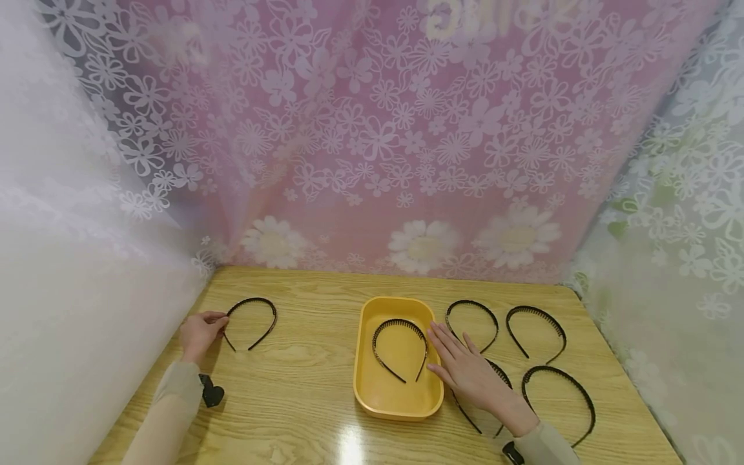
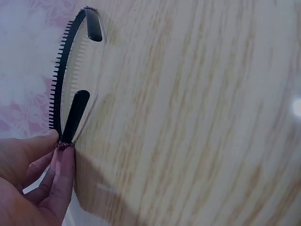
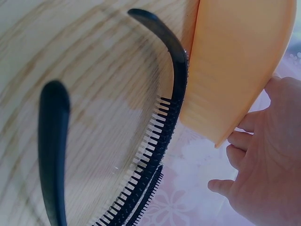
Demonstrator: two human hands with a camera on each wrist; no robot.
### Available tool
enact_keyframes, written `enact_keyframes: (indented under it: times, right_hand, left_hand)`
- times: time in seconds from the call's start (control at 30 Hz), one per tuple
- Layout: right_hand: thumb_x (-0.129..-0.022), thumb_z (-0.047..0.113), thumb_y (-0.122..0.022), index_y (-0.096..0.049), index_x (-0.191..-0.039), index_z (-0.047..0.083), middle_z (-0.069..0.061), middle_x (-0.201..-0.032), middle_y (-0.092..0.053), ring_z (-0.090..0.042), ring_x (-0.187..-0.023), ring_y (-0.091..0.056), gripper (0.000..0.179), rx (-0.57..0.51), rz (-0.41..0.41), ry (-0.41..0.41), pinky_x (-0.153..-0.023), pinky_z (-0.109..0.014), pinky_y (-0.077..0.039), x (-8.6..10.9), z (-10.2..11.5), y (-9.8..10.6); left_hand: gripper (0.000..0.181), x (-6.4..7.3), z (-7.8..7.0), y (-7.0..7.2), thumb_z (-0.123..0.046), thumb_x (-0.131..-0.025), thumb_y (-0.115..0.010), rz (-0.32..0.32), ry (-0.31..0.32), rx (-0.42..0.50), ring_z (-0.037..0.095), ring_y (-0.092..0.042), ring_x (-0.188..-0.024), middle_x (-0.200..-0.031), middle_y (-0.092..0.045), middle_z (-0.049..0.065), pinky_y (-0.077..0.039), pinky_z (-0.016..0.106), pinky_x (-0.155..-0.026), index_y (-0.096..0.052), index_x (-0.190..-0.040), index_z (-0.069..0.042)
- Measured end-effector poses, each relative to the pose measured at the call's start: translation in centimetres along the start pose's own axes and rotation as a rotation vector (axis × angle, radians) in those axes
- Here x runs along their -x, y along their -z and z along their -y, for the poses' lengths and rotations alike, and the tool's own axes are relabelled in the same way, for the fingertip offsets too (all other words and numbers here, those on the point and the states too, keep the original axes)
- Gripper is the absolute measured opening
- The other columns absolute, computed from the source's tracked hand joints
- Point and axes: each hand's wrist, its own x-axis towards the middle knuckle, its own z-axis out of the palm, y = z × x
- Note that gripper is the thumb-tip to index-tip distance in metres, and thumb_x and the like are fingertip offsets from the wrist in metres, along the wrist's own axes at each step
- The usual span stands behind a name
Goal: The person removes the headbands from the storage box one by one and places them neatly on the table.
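Observation:
My left hand (image 1: 200, 332) pinches one side of a black toothed headband (image 1: 251, 299) at the table's left. The left wrist view shows thumb and fingers on the headband (image 2: 59, 80) near one of its ends. My right hand (image 1: 467, 378) rests its fairly straight fingers at the right rim of a yellow plastic tray (image 1: 365, 381). Inside the tray lies another black headband (image 1: 399, 321), its ends toward me. Below the right forearm a headband (image 1: 502, 374) is partly hidden. In the right wrist view the fingers lie along the tray's outer edge (image 3: 225, 94).
More black headbands lie right of the tray: one behind the right hand (image 1: 473, 302), one at the far right (image 1: 537, 311), one nearer me (image 1: 558, 369). Flowered curtains stand behind the wooden table (image 1: 308, 374) and along both sides.

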Motion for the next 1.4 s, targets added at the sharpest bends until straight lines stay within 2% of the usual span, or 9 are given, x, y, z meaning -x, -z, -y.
enact_keyframes:
  times: [0.17, 0.23, 0.43, 0.53, 0.8, 1.0, 1.1, 1.23, 1.4]
  right_hand:
    - [-0.106, 0.042, -0.050, -0.030, -0.159, 0.002, -0.014, -0.166, -0.025, -0.034, -0.152, -0.026, 0.070, -0.046, 0.041, -0.039, -0.120, -0.062, -0.020, -0.2, 1.0, 1.1]
    - [-0.106, 0.043, -0.049, -0.029, -0.160, 0.003, -0.013, -0.167, -0.024, -0.034, -0.152, -0.025, 0.070, -0.054, 0.056, -0.050, -0.121, -0.062, -0.018, -0.2, 1.2, 1.4]
    - [-0.106, 0.041, -0.050, -0.028, -0.160, 0.005, -0.017, -0.164, -0.030, -0.038, -0.149, -0.032, 0.069, -0.060, -0.010, -0.005, -0.115, -0.066, -0.025, 0.0, 1.1, 1.4]
    - [-0.106, 0.041, -0.050, -0.029, -0.159, 0.003, -0.017, -0.164, -0.030, -0.037, -0.149, -0.031, 0.069, -0.062, -0.002, -0.011, -0.116, -0.067, -0.025, -0.1, 1.1, 1.4]
    - [-0.106, 0.039, -0.051, -0.029, -0.159, 0.001, -0.015, -0.166, -0.025, -0.036, -0.152, -0.025, 0.068, -0.046, 0.061, -0.045, -0.119, -0.065, -0.022, -0.3, 1.2, 1.7]
    - [-0.106, 0.038, -0.052, -0.030, -0.159, 0.003, -0.017, -0.164, -0.030, -0.037, -0.150, -0.030, 0.068, -0.050, 0.007, -0.013, -0.116, -0.066, -0.025, -0.1, 0.9, 1.4]
    - [-0.105, 0.038, -0.054, -0.028, -0.160, 0.006, -0.019, -0.162, -0.033, -0.038, -0.148, -0.033, 0.069, -0.053, -0.023, 0.007, -0.113, -0.067, -0.028, -0.1, 0.8, 1.2]
    - [-0.105, 0.041, -0.052, -0.028, -0.161, 0.007, -0.017, -0.163, -0.032, -0.037, -0.148, -0.033, 0.069, -0.042, -0.016, 0.005, -0.114, -0.066, -0.028, -0.1, 0.7, 1.0]
    - [-0.106, 0.043, -0.050, -0.029, -0.160, 0.005, -0.016, -0.164, -0.029, -0.036, -0.149, -0.030, 0.069, -0.028, 0.008, -0.006, -0.115, -0.065, -0.027, -0.2, 0.8, 1.0]
  left_hand:
    - [0.036, 0.3, -0.5, 0.0, -0.023, -0.101, -0.063, -0.061, -0.015, -0.093, 0.038, -0.068, -0.086, -0.103, -0.073, 0.025, -0.050, 0.044, -0.072, -0.071, -0.115, 0.009]
    - [0.036, 0.4, -0.9, 0.0, -0.023, -0.102, -0.060, -0.081, -0.024, -0.114, 0.044, -0.065, -0.094, -0.109, -0.070, 0.028, -0.048, 0.051, -0.076, -0.069, -0.117, 0.009]
    - [0.033, 0.8, -2.7, -0.4, -0.018, -0.105, -0.056, -0.112, -0.080, -0.059, 0.045, -0.065, -0.104, -0.117, -0.068, 0.030, -0.050, 0.055, -0.086, -0.067, -0.123, 0.007]
    - [0.034, 1.1, -3.7, -0.8, -0.019, -0.105, -0.056, -0.113, -0.119, -0.019, 0.044, -0.066, -0.106, -0.118, -0.068, 0.029, -0.050, 0.055, -0.089, -0.067, -0.125, 0.006]
    - [0.038, 2.0, -7.3, -1.9, -0.024, -0.107, -0.053, -0.052, -0.221, 0.059, 0.040, -0.066, -0.108, -0.123, -0.068, 0.025, -0.055, 0.052, -0.086, -0.064, -0.133, 0.001]
    - [0.036, 3.0, -10.5, -3.4, -0.025, -0.107, -0.055, 0.015, -0.283, 0.135, 0.037, -0.064, -0.112, -0.125, -0.068, 0.022, -0.054, 0.052, -0.094, -0.066, -0.131, -0.001]
    - [0.034, 3.5, -11.8, -4.3, -0.024, -0.106, -0.056, 0.043, -0.307, 0.168, 0.036, -0.066, -0.108, -0.123, -0.069, 0.021, -0.055, 0.050, -0.090, -0.067, -0.130, -0.002]
    - [0.033, 3.9, -12.9, -5.5, -0.023, -0.106, -0.057, 0.076, -0.342, 0.208, 0.036, -0.069, -0.101, -0.120, -0.071, 0.021, -0.059, 0.046, -0.082, -0.068, -0.129, -0.002]
    - [0.032, 4.4, -14.0, -7.1, -0.021, -0.105, -0.059, 0.150, -0.343, 0.288, 0.035, -0.068, -0.108, -0.123, -0.069, 0.019, -0.059, 0.044, -0.087, -0.068, -0.128, -0.002]
